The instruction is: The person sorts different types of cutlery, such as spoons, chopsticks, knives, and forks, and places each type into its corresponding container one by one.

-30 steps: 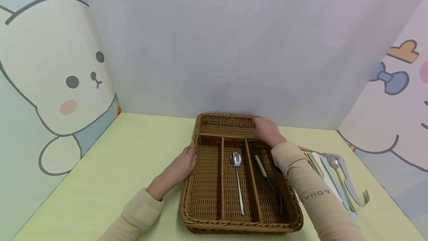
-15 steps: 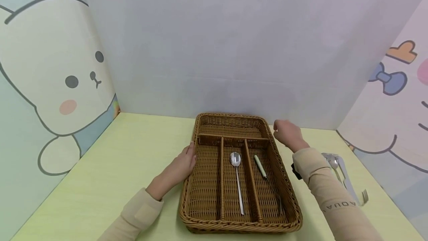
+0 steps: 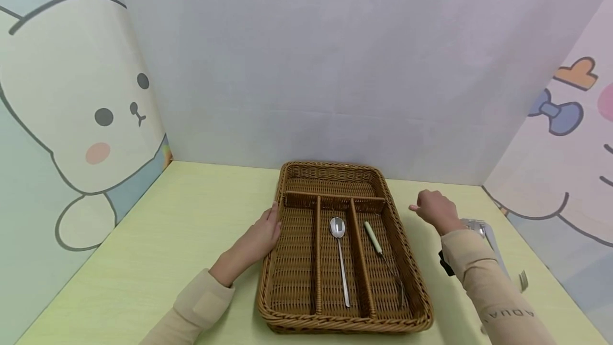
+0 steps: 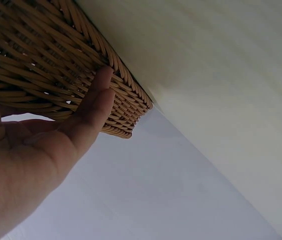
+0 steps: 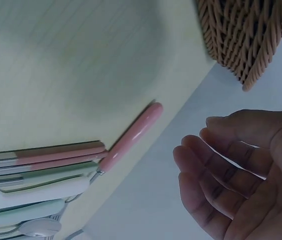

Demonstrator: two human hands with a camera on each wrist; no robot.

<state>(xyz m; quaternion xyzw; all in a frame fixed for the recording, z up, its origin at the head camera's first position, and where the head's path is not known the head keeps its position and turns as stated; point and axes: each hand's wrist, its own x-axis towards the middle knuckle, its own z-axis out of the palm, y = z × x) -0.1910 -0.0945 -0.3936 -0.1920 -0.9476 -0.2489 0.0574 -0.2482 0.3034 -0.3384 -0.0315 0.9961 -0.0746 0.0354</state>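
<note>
A brown wicker cutlery tray (image 3: 345,325) with several compartments stands on the table. My left hand (image 3: 256,234) touches its left outer side; in the left wrist view, the extended fingers (image 4: 93,107) lie against the weave. One silver spoon (image 3: 338,228) lies in the middle long compartment. A piece of cutlery with a green handle (image 3: 373,237) is in the right one, its metal end dark and hard to make out. To the tray's right, my right hand (image 3: 436,211) hangs above the table, fingers loosely bent around nothing. Closest below it is a pink-handled utensil (image 5: 133,136).
Loose cutlery lies right of the tray, partly hidden under my right arm: a white handle (image 5: 46,194), a small spoon (image 5: 41,227), a fork (image 3: 523,280) and several others. A pale wall (image 3: 330,95) closes off the back of the table.
My right hand has left the tray's back right corner and moved right, toward the loose cutlery. The left hand, the tray and the two pieces inside stay put.
</note>
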